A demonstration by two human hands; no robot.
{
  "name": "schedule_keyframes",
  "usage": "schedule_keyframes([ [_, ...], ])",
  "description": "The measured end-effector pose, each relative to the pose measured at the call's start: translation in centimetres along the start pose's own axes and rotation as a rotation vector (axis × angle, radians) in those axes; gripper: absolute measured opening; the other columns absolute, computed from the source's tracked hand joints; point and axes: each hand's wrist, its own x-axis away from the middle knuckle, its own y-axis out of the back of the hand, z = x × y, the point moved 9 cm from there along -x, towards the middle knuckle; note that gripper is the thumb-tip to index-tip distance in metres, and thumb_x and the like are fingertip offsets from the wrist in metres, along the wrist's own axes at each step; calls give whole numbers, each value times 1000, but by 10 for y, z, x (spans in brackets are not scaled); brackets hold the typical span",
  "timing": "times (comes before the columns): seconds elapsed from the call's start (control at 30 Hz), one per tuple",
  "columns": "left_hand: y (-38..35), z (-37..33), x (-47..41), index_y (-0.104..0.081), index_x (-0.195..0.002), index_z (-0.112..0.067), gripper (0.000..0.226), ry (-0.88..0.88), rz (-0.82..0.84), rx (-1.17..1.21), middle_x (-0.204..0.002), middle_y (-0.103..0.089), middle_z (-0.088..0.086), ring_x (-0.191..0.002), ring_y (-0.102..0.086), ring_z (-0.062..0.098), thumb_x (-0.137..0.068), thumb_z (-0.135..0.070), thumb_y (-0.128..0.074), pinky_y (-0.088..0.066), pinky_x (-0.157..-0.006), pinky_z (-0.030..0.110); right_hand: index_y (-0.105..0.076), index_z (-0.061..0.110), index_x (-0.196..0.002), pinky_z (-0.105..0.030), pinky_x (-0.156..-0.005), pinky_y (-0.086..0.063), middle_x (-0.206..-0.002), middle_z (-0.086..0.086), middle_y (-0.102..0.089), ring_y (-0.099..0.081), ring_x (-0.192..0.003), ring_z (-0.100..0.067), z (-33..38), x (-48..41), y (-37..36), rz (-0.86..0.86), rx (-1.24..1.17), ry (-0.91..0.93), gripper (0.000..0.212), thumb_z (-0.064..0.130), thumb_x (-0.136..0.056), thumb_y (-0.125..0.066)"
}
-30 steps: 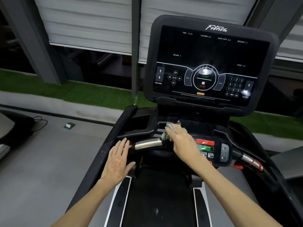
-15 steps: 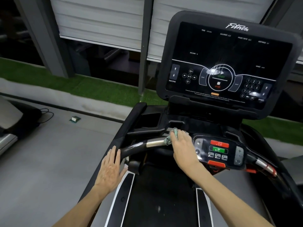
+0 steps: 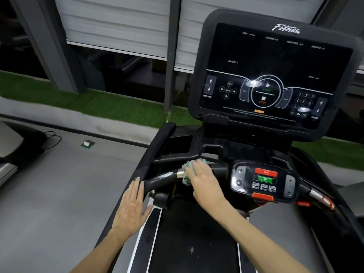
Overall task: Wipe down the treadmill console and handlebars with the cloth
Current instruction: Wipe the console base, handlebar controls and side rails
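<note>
- We have the right hand [image 3: 204, 180] laid over the cloth [image 3: 186, 172], fingers stretched out fairly flat and pressing it down rather than clenched around it.
- The cloth, a crumpled pale green wad, sits on the front handlebar [image 3: 163, 178] left of its middle, touching the silver sensor band and poking out past the fingertips [image 3: 194, 164].
- The left hand [image 3: 132, 205] is flat and released, fingers straight and close together, holding nothing. It lies at the treadmill's left edge, fingertips just beside the handlebar's left end (we cannot tell whether it touches the black side rail).
- The small control pad [image 3: 264, 180], with its red and green buttons, sits at the handlebar's middle, just to the right of the working hand.
- The big console screen [image 3: 275, 75] stands upright at the treadmill's far edge, dark with white markings and glare spots.
- The belt [image 3: 189, 243] runs below, between our forearms.
- A little box [image 3: 88, 143] lies on the grey floor, well off to the left.
</note>
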Motion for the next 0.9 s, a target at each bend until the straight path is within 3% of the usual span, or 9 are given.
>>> schedule_keyframes([
  [0.07, 3, 0, 0, -30, -142, 5, 83, 1, -25, 9, -150, -34, 22, -136, -36, 30, -96, -62, -10, -5, -118, 35, -62, 3, -114, -44, -95, -48, -104, -15, -60, -57, -103, -35, -4, 1, 2, -5, 38, -23, 51, 1, -63, -55],
  [0.13, 3, -2, 0, -30, -142, 4, 82, 1, -60, 18, -150, -33, 20, -136, -37, 30, -94, -62, -16, -18, -117, 36, -59, 3, -117, -42, -92, -47, -101, -14, -59, -55, -100, -33, -26, 5, 8, -4, 88, -127, 52, 5, -66, -48],
  [0.23, 4, -4, 0, -28, -143, 1, 81, 11, -92, 24, -151, -32, 19, -138, -37, 29, -93, -63, -21, -26, -113, 38, -60, 5, -110, -40, -85, -48, -93, -13, -58, -54, -92, -30, -53, 11, 11, 1, 141, -285, 54, 0, -57, -67],
  [0.37, 4, -5, 0, -25, -144, 0, 81, -6, -83, 2, -154, -28, 18, -140, -33, 28, -93, -62, -22, -19, -115, 37, -56, 7, -121, -44, -98, -42, -109, -13, -55, -50, -106, -32, -11, -1, -4, 8, 37, -97, 58, 0, -64, -45],
  [0.43, 4, -4, 1, -23, -145, -1, 81, 1, -69, 15, -155, -25, 17, -142, -30, 27, -93, -62, -21, -23, -116, 38, -57, 9, -122, -43, -101, -41, -109, -11, -57, -51, -107, -31, 10, -5, -11, 26, 36, -2, 58, -1, -65, -50],
  [0.57, 7, -4, 1, -23, -145, 1, 81, -5, -71, 20, -154, -26, 17, -142, -26, 24, -93, -61, -22, -12, -117, 34, -64, 8, -104, -43, -82, -49, -92, -12, -61, -56, -87, -32, -18, -5, 4, -21, 77, -113, 40, 4, -67, -49],
  [0.7, 5, -4, 2, -21, -146, 2, 83, 11, -82, 29, -154, -28, 16, -142, -28, 25, -92, -61, -27, -23, -115, 37, -62, 6, -88, -43, -70, -48, -82, -15, -59, -56, -79, -33, -50, 4, 9, 22, 165, -320, 39, -4, -52, -70],
  [0.83, 7, -5, 2, -23, -145, 4, 84, -7, -103, 50, -154, -27, 18, -142, -31, 28, -92, -56, -44, -24, -113, 38, -64, 6, -103, -43, -84, -46, -94, -13, -58, -53, -89, -31, 17, -17, -13, 31, 17, -55, 40, 3, -63, -58],
  [0.9, 8, -6, 2, -21, -147, 4, 86, -16, -105, 73, -156, -25, 17, -144, -26, 27, -91, -54, -50, -21, -115, 37, -67, 6, -95, -41, -79, -48, -85, -12, -59, -54, -82, -31, 39, -25, -19, 45, -11, 25, 36, -2, -60, -63],
])
